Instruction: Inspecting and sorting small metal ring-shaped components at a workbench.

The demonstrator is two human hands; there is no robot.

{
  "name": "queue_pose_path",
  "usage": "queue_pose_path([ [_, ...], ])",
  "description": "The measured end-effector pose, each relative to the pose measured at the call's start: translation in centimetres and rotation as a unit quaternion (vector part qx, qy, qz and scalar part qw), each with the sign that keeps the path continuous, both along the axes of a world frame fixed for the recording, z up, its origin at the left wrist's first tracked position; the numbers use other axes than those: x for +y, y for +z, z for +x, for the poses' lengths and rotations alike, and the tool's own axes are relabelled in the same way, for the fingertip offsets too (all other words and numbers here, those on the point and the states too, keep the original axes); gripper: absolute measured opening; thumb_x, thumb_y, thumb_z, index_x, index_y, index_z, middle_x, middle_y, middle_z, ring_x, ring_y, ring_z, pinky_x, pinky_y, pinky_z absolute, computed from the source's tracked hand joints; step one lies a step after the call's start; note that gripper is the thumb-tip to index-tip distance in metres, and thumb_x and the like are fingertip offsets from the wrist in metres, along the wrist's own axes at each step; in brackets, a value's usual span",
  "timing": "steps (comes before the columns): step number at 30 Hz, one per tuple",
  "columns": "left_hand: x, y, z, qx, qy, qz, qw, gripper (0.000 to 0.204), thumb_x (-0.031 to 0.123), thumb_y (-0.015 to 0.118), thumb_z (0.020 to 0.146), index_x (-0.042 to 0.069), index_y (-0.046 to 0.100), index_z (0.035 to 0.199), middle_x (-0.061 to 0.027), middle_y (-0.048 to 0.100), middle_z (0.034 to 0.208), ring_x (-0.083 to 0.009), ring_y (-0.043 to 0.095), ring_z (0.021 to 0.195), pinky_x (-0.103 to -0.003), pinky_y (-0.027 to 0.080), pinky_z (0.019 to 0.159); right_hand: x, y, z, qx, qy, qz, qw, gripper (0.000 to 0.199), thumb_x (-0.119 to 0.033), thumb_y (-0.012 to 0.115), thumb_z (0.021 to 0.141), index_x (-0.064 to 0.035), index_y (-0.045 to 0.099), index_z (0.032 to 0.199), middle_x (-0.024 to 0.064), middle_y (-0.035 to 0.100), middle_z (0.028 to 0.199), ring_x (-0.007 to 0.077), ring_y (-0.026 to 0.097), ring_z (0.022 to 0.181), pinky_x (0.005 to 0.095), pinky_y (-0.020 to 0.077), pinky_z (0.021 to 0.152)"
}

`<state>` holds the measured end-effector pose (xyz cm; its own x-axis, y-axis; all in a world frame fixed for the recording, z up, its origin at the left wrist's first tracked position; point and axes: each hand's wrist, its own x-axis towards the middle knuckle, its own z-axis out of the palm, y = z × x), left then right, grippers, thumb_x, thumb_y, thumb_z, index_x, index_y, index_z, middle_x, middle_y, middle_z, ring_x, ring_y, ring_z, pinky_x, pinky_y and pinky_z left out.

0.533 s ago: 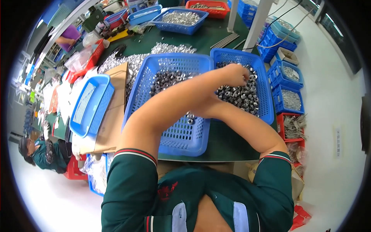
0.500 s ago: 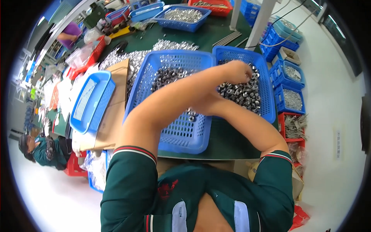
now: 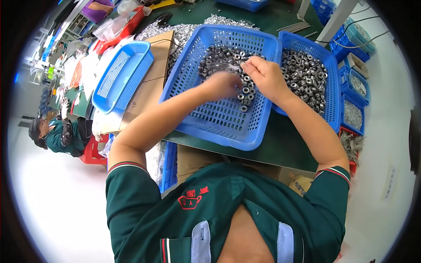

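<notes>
Two blue plastic baskets stand side by side before me. In the left basket (image 3: 215, 125) lie small shiny ring-shaped metal parts (image 3: 244, 97), dark-sided with a hole in the middle. My left hand (image 3: 222, 85) hovers low over them, smeared by motion, so its grip is unclear. On the basket's right side is my right hand (image 3: 268, 79), thumb and fingers pinched together; whatever is between the fingertips is too small to make out. More of the same metal parts (image 3: 307, 79) fill much of the right basket (image 3: 334, 94), which neither hand touches.
An empty light-blue basket (image 3: 115, 94) rests on cardboard (image 3: 151, 83) at the left. Loose silvery parts (image 3: 223, 20) are heaped behind the baskets; metal rods (image 3: 294, 27) lie back right. Stacked blue crates (image 3: 353, 115) stand right. A seated co-worker (image 3: 59, 136) is at far left.
My left hand has come back from over the right basket to the left one. My right hand, hidden behind the left arm before, now shows. The view has shifted, too.
</notes>
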<state>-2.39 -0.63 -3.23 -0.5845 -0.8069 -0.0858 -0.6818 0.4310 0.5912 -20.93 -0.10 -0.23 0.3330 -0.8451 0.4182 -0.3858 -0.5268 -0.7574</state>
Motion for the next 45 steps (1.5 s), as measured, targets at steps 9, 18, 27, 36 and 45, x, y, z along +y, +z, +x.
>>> queue_pose_path([
  [9,0.3,-1.5,-0.8,-0.057,-0.023,-0.031,0.998,0.023,0.016,0.067,0.075,0.009,0.064,0.096,-0.0114,0.066,0.086,-0.0273,0.064,0.080,-0.038,0.051,0.073,0.3,0.4,-0.2,0.057,0.012,0.009,0.998,0.021,-0.021,0.060,0.089,-0.0011,0.060,0.084,0.0104,0.058,0.061,0.0150,0.053,0.055,0.0294,0.0419,0.053],
  [18,-0.9,3.7,2.0,0.439,0.064,0.338,0.830,0.024,0.009,0.057,0.090,-0.003,0.057,0.111,-0.0092,0.064,0.094,-0.0148,0.062,0.084,-0.027,0.050,0.077,0.7,0.8,0.0,-0.082,0.043,0.036,0.995,0.019,-0.021,0.060,0.090,-0.0033,0.066,0.089,0.0089,0.065,0.070,0.0132,0.061,0.060,0.0275,0.0453,0.057],
  [27,-1.0,4.3,2.8,0.499,0.050,0.367,0.784,0.017,0.006,0.060,0.088,0.001,0.055,0.104,-0.0091,0.064,0.089,-0.0160,0.062,0.078,-0.028,0.050,0.070,0.5,0.8,-0.3,0.003,-0.002,0.022,1.000,0.021,-0.025,0.060,0.088,-0.0043,0.063,0.084,0.0126,0.062,0.067,0.0246,0.061,0.060,0.0335,0.0451,0.055],
  [36,-0.9,3.9,2.3,0.457,0.070,0.349,0.815,0.020,0.013,0.057,0.093,0.001,0.058,0.107,-0.0060,0.064,0.085,-0.0112,0.061,0.072,-0.023,0.049,0.063,0.8,1.0,-0.1,0.060,0.008,-0.046,0.997,0.018,-0.022,0.061,0.087,-0.0054,0.061,0.081,0.0124,0.063,0.070,0.0291,0.062,0.062,0.0362,0.0466,0.054],
  [45,-0.3,3.8,2.3,0.485,0.087,0.471,0.732,0.016,0.017,0.055,0.094,0.002,0.058,0.098,-0.0083,0.065,0.081,-0.0129,0.061,0.067,-0.023,0.050,0.059,1.9,1.6,0.1,0.179,-0.023,-0.341,0.923,0.014,-0.014,0.061,0.084,-0.0084,0.054,0.073,0.0070,0.055,0.058,0.0245,0.057,0.052,0.0357,0.0446,0.046],
])
